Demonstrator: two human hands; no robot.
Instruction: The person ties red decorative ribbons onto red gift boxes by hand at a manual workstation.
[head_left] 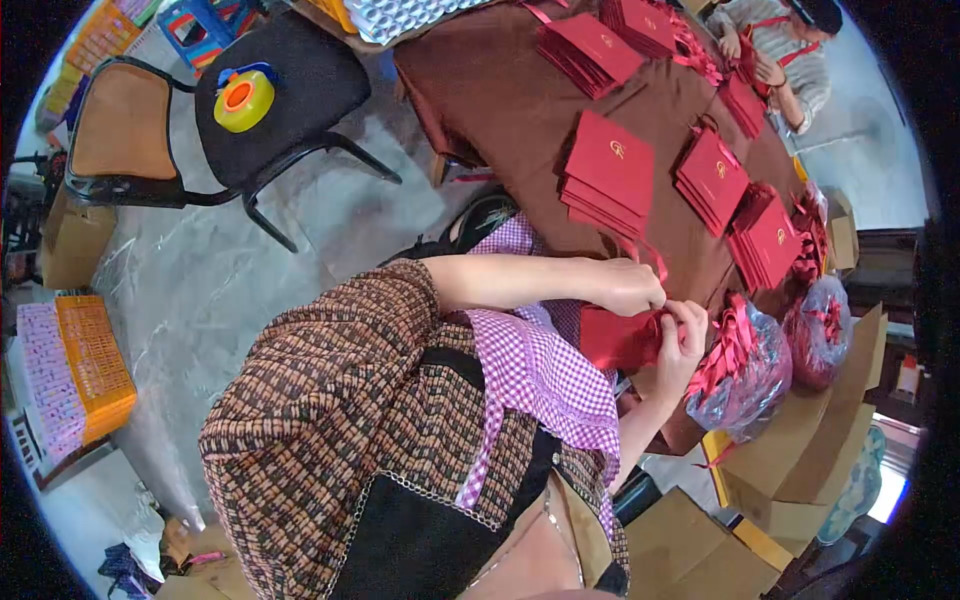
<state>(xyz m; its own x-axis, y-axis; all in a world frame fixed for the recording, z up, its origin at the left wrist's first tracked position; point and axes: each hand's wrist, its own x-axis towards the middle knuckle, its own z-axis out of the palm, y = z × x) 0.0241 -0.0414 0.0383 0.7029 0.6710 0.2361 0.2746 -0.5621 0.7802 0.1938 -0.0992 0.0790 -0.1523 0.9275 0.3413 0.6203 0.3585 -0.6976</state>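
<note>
My left hand (628,287) is closed, its fingers pinched on a thin red ribbon (657,262) that loops up beside it. Close below it, my right hand (684,335) curls its fingers and thumb at the edge of a red gift bag (612,338). The two hands almost touch, and their fingertips partly hide the ribbon end and the bag's edge. Just beyond the left hand lies a stack of flat red gift bags (610,170) with a gold emblem. To the right sits a clear plastic bag (745,370) filled with red ribbons.
More red stacks (712,180) lie on the brown-covered table (480,80). Open cardboard boxes (800,450) stand at the lower right. Across the table a person (790,60) handles red items. A black chair (290,90) carries a yellow-green tape roll (243,103).
</note>
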